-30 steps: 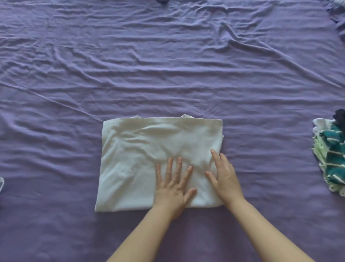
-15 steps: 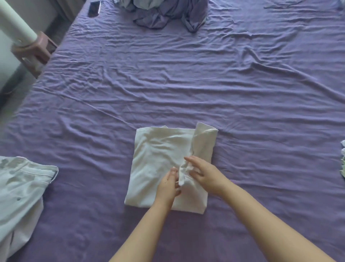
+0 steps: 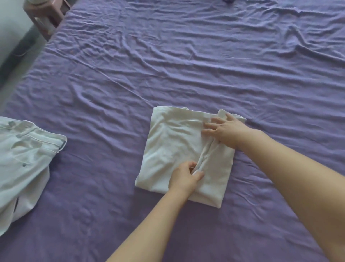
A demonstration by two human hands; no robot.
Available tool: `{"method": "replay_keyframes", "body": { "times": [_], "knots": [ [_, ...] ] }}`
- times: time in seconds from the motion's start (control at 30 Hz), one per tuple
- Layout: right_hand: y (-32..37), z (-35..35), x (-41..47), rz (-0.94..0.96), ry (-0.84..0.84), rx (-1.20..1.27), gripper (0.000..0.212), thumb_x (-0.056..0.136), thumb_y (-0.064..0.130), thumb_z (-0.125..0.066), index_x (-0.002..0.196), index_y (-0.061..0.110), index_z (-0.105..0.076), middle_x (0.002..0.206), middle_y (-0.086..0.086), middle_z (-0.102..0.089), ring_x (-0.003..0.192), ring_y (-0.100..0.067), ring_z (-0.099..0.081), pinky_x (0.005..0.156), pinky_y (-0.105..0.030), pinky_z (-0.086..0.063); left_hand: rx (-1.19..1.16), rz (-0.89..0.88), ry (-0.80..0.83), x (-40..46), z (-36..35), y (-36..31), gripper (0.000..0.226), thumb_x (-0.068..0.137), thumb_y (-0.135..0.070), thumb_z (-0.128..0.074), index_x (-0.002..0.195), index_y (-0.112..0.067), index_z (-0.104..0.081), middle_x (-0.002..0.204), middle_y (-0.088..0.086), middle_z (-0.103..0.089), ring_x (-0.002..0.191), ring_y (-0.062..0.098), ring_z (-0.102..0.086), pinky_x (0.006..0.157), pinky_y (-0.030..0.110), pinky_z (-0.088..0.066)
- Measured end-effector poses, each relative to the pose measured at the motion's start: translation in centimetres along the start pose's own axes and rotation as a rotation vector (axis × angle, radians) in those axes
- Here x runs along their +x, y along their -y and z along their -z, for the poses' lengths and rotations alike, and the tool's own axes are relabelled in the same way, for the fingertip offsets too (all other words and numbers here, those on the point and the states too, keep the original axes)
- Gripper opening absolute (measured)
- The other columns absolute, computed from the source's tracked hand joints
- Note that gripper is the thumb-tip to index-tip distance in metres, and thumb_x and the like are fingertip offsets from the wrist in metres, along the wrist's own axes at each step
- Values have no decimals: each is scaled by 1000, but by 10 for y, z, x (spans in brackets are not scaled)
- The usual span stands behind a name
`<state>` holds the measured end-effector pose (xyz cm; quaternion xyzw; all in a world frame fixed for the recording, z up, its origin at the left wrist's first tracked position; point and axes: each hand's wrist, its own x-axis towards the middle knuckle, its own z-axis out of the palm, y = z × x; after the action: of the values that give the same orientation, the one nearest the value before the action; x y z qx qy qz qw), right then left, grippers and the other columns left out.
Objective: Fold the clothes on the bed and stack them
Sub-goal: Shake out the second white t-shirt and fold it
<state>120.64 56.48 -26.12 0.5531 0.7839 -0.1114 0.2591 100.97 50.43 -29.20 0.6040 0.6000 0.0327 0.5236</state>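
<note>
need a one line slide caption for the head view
Left hand pinches the folded edge of a white garment on the purple bed while the right hand presses it flat.

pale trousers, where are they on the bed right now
In the head view the pale trousers lie unfolded at the bed's left edge, left of the white garment under both hands.

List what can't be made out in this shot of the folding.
- Light trousers, head view: lower part cut off by the left edge.
- White garment: the right hand and left hand cover parts; its type is unclear.
- Pink stool: top cut off by the upper edge.
- Dark item at the top edge: too cropped to identify.
</note>
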Motion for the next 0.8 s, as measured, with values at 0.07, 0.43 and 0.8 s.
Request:
{"method": "replay_keyframes", "body": {
  "times": [0.07,0.43,0.8],
  "knots": [
    [0,2,2,-7,-47,-12,49,96,21,-40,139,39,-29,141,11,-37,126,-17,-37,104,-39,-24,-16,-16,10,1,6,2,25,83,-26,-68,105,-16,-68,98,1,-70,82,15,-60,73,22,-43],
    [34,48,23,-64,-382,168,29,85,10,-57,108,25,-65,106,4,-63,123,-25,-41,111,-54,-11,-134,61,-60,-19,74,20,7,78,-27,-71,78,-22,-66,78,-7,-68,75,10,-62,76,28,-50],
    [112,48,69,-186,-362,334,70,92,15,-51,147,33,-14,158,-6,0,144,-27,12,115,-46,6,213,116,-229,-7,126,69,20,81,-35,-63,97,-22,-64,104,0,-58,103,18,-54,87,28,-44]
  ]
}}
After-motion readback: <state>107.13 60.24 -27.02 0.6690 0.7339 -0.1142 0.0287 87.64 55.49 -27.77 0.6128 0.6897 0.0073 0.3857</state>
